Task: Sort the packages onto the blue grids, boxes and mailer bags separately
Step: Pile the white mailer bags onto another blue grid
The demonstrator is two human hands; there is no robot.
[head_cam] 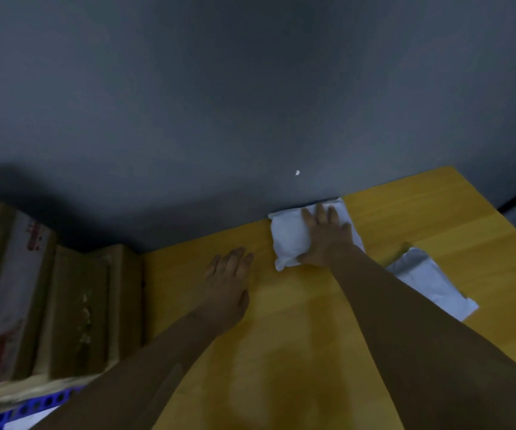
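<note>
At the near left corner a blue grid (33,408) shows under a row of cardboard boxes (73,305) that stand side by side and seem to rest on it. I judge that the boxes have their place and that the mailer bags are what is left. A second grid for the bags is not in view.

A little farther, near the middle of the yellow bench (281,352), the left grip (228,274) rests on the wood. It is released, the fingers are straight and it holds nothing. To the right, a flat grey-white mailer bag (430,280) lies on the bench, apart from both grips.

Farthest, at the far edge of the bench against the dark wall (250,103), lies a puffy white mailer bag (287,240). The right grip (324,234) lies on its right half with the fingers straight and spread and the thumb at the near edge. It presses the bag but is not closed round it. Whether the thumb goes under the edge I cannot tell.

The step in hand looks to be picking up this bag. The soft filling will likely give under the fingers. It would be better to draw the bag a little toward the near side, away from the wall. Then take it across the thick middle, thumb below and fingers above, not by a thin corner. The free left grip could take the flat bag.
</note>
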